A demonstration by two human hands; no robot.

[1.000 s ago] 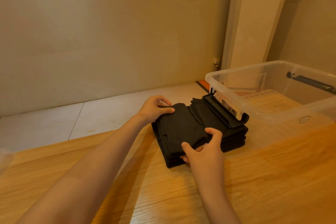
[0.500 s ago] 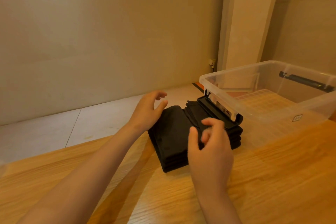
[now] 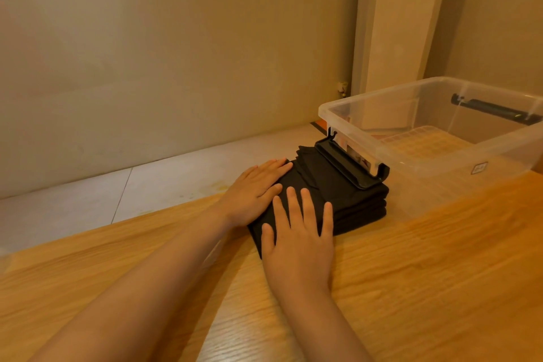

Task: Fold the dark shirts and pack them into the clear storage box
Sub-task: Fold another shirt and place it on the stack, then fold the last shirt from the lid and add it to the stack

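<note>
While both hands lie flat on them, the folded shirts (image 3: 349, 200) sit stacked on the table (image 3: 440, 288), outside the box (image 3: 458, 161) and tight against its left end. The stack shows several dark layers along its right edge; how many shirts there are is hard to tell.

The left hand (image 3: 255, 191) rests palm down on the far left part of the top shirt, fingers straight and close together, grasping nothing. The right hand (image 3: 296, 241) presses the near part of the stack, also palm down, with its fingers straight and slightly spread and its heel over the table at the near edge of the stack. It holds nothing either. The two hands lie just beside each other, with the left thumb near the right fingertips.

A black latch (image 3: 352, 169) hangs from the box's left end and appears to rest on top of the shirts. The box stands upright and uncovered on the table, its ribbed bottom showing through the clear walls, and a second black handle (image 3: 496, 109) sits at its far right end. Beyond the table are a pale tiled floor (image 3: 147, 185), a plain wall (image 3: 176, 53) and a tall white unit (image 3: 402, 23) behind the box.
</note>
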